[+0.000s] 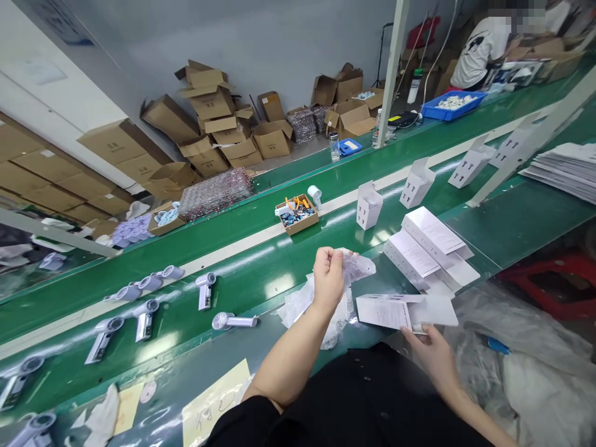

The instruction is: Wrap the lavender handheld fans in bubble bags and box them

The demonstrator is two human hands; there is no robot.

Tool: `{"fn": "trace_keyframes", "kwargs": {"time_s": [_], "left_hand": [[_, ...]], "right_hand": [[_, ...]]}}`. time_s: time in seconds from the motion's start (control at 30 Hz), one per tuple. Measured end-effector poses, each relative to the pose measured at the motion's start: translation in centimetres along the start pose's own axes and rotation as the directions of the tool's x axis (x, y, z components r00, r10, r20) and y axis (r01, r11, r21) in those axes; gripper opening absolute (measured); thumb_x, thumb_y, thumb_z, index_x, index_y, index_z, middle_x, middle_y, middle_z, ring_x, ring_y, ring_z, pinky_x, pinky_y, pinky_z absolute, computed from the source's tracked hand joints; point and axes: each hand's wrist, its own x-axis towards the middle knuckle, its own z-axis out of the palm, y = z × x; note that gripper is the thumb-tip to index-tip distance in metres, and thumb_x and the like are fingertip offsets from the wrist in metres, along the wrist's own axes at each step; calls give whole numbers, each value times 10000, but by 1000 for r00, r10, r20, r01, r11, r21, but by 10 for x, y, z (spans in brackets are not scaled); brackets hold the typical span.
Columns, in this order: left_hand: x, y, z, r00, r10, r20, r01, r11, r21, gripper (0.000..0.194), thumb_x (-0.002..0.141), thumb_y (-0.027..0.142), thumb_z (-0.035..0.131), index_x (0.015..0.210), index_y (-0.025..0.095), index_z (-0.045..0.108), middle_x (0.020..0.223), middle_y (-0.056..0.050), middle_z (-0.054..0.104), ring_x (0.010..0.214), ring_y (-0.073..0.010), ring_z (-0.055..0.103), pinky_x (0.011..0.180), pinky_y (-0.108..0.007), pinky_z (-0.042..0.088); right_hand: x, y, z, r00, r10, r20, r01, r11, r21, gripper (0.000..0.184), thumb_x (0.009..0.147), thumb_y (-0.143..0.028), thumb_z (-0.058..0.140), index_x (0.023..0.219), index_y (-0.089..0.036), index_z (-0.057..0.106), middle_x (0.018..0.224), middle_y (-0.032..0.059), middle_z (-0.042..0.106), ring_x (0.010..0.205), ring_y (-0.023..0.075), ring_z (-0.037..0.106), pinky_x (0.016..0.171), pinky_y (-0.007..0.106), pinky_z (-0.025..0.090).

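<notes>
My left hand (pixel 328 277) is closed in a pinch on a clear plastic bag (pixel 356 267), lifted above a heap of more clear bags (pixel 298 305) on the table edge. My right hand (pixel 431 351) grips the near edge of a flattened white carton (pixel 405 310) with printed text. Just beyond lies a stack of the same flat white cartons (pixel 431 248). Several small white handheld fans (pixel 230 320) lie on the green conveyor belt (pixel 261 267) to the left.
Folded-up white boxes (pixel 369 205) stand in a row along the belt. A small cardboard tray with tools (pixel 297 214) sits mid-belt. Paper stacks (pixel 565 167) lie at right. Cardboard boxes (pixel 214 124) pile by the wall. Another person (pixel 484 43) works far right near a blue bin (pixel 451 104).
</notes>
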Motion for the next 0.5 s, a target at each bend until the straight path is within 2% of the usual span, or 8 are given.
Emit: {"fn": "trace_keyframes", "kwargs": {"time_s": [0.03,0.1,0.2,0.27,0.37,0.43,0.47,0.5], "left_hand": [[4,2,6,998,-44,-36,40,994,-102,303,815,423,601,783,196,402,699,30,572,690,-129,623,714,-290,488],[12,9,16,987,-142,-79,117,958,-262,301,822,413,601,799,192,398,661,51,549,607,-109,607,701,-314,503],[23,15,28,959,-258,-120,191,896,-401,244,872,349,554,785,177,403,614,68,501,508,-66,537,704,-330,511],[29,9,32,927,-349,-137,254,854,-454,238,892,314,528,756,174,394,587,74,460,457,-39,459,678,-297,502],[35,-10,29,872,-443,-210,328,845,-423,293,879,369,541,725,177,380,579,70,410,435,-32,361,576,-217,439],[35,-24,17,878,-369,-306,292,918,-268,316,875,456,511,764,178,410,620,57,403,468,-45,359,555,-203,404],[33,-28,8,912,-265,-314,244,964,-108,322,879,492,476,815,179,441,664,44,418,511,-57,392,578,-210,410],[29,-31,-1,954,-149,-260,177,980,87,335,873,517,464,881,183,472,725,26,442,581,-76,439,627,-228,427]], "right_hand": [[-1,-7,1,990,-140,-32,136,985,-110,240,623,-375,746,708,-227,577,794,46,596,868,264,582,788,367,505],[6,-25,10,933,-359,35,358,911,-204,212,626,-339,725,760,-232,602,933,86,570,1022,306,536,930,424,433],[32,-54,31,843,-486,231,530,825,-196,385,589,-286,728,951,-214,618,1117,121,485,1125,306,474,1007,430,376],[50,-68,41,807,-493,325,554,822,-129,494,548,-281,755,1012,-200,604,1173,120,457,1158,305,445,1038,434,341],[67,-77,45,792,-483,375,511,859,27,570,498,-290,795,1025,-202,594,1100,82,523,1136,305,456,1050,467,307],[71,-78,43,782,-465,416,468,878,102,572,491,-276,805,1019,-207,596,1022,52,549,1048,282,506,1010,465,351],[71,-78,42,775,-448,445,438,889,134,562,491,-261,805,1012,-207,600,1023,47,549,1024,270,518,991,450,372],[72,-78,41,782,-407,472,370,913,173,550,483,-233,807,996,-208,609,1044,44,548,1022,260,522,983,429,383]]}}
